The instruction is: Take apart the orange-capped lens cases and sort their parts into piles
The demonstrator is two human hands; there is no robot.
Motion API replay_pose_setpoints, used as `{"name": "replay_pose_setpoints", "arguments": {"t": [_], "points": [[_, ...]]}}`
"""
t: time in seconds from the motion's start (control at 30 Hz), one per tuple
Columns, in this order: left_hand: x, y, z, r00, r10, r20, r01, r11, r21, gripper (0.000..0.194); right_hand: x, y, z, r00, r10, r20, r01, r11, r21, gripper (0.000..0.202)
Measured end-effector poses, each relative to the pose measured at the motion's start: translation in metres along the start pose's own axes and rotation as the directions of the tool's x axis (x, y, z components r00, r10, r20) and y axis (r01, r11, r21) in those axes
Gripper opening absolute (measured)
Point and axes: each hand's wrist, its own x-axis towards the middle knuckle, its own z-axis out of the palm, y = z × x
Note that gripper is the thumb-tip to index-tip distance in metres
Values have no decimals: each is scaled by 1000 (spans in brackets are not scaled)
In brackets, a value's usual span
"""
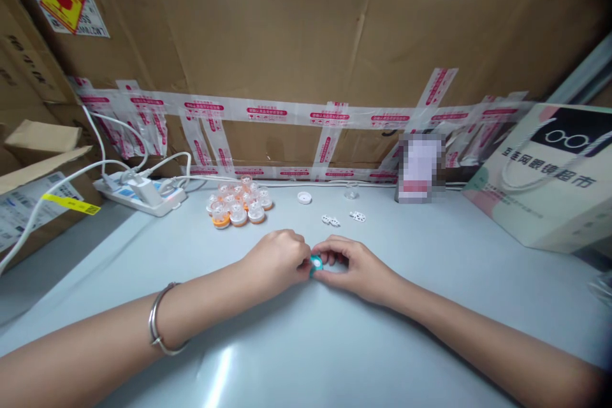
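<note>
A small teal round piece with a white centre (316, 263) is held between both hands, low over the middle of the table. My left hand (282, 257) is closed at its left side, fingertips pressed on its edge. From the right, my right hand (351, 266) grips it between thumb and index finger, the other fingers curled. Beyond the hands lie a white round cap (304, 197), a clear round part (351, 191) and small white perforated pieces (357, 217), (330, 221). Several clear-topped cases with orange or white bases (238, 211) are clustered to the left.
A white power strip (162, 203) with cables stands at the back left beside an open cardboard box (43, 204). A large taped carton (268, 44) forms the back. A blurred upright object (421, 169) and a paper bag (540, 204) stand at the right.
</note>
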Motion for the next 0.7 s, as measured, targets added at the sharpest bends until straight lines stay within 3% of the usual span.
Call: {"name": "replay_pose_setpoints", "arguments": {"t": [0.17,0.27,0.37,0.5,0.7], "points": [[-4,-3,4,995,44,-94,-40,998,42,11,0,1,1,1000,1,-3,-1,1000,6,23],[-6,-19,2,983,53,-178,-54,999,0,9,-1,2,1,1000,2,-4,-2,1000,17,23],[-6,-43,-1,961,105,-256,-76,990,122,14,-2,3,0,1000,-1,-4,1,1000,23,23],[-4,-66,2,950,202,-237,-141,958,250,22,-3,3,-2,1000,-6,4,6,999,31,23],[-4,-70,3,953,219,-207,-185,967,175,22,-3,2,-3,1000,-13,2,13,1000,24,23]]}}
